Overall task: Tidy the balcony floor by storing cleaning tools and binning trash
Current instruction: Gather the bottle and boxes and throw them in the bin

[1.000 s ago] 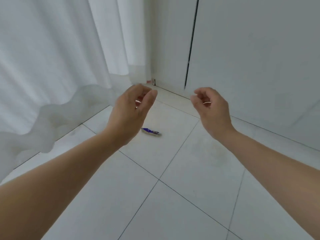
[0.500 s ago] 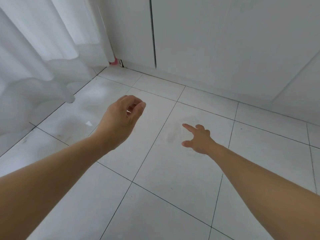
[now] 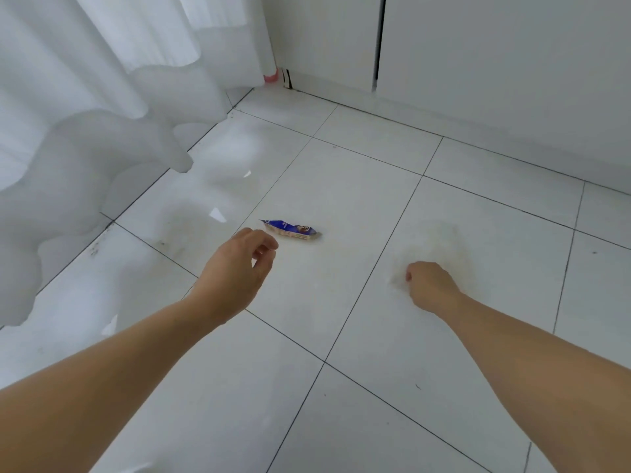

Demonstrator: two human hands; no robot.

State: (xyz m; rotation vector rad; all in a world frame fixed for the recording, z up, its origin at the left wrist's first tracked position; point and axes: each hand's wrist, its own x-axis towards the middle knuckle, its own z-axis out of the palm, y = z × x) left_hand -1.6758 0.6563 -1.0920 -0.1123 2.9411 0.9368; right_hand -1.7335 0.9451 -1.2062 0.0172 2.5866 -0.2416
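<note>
Wrapper just beyond left grip

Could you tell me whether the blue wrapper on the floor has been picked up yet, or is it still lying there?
Still lying flat on the floor tile. The blue wrapper sits just beyond the left hand, whose fingers are not touching it.

Floor: large white glazed tiles, smooth and glossy, reflecting window light at far left; thin dark grout lines; dull yellowish smear on the tile at right. Curtain, left: thin white cloth, matt, soft folds. Far wall panels: smooth, matt white finish. Wrapper at centre: crinkled shiny plastic film, blue and pale printed.
</note>
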